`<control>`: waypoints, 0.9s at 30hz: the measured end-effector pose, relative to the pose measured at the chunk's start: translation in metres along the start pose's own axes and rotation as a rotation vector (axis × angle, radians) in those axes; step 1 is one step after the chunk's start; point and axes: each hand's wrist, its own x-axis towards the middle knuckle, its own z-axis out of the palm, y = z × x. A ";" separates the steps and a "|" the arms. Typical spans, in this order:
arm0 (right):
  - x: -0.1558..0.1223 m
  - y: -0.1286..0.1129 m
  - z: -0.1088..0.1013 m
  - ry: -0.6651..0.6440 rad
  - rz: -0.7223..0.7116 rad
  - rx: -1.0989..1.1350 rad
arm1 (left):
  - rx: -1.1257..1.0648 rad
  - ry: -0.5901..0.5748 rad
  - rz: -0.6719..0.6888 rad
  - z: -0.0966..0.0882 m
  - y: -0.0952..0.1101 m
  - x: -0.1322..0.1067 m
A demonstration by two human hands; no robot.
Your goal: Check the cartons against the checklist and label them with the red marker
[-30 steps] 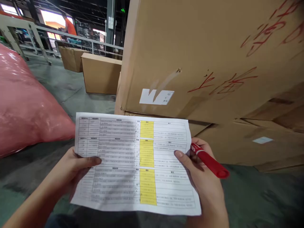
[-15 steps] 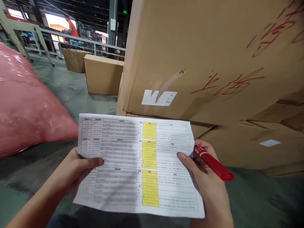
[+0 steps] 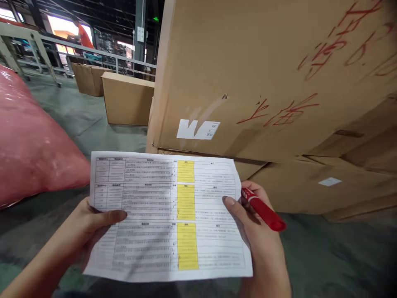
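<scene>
A printed sheet of paper with tables and a yellow highlighted column is stretched between both hands at the lower middle. My left hand pinches its left edge, thumb on top and fingers hidden behind. On the right edge, my right hand grips the same sheet with its thumb over the front. A red marker pen, red end pointing down to the right, is also tucked in the right hand. Just beyond the paper stands a large cardboard box with red handwriting and a torn white label.
More cardboard boxes lie beneath and right of the large one. At left bulges a pink plastic-wrapped bundle. Smaller cartons stand on the grey floor before a metal rail. A person in orange is in the far background.
The view has shifted slightly, so the boxes, sheet and hands all appear further left. Both hands keep the same hold on the sheet, and the marker stays in the right hand.
</scene>
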 end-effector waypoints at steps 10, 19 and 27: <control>-0.001 0.000 -0.008 0.204 -0.328 -0.008 | 0.035 0.031 0.021 -0.003 -0.002 0.001; -0.002 -0.003 -0.006 0.176 -0.341 0.010 | -0.005 -0.012 0.043 0.002 0.000 -0.001; -0.002 -0.002 -0.005 0.217 -0.426 -0.019 | 0.040 0.035 0.040 -0.003 -0.003 0.001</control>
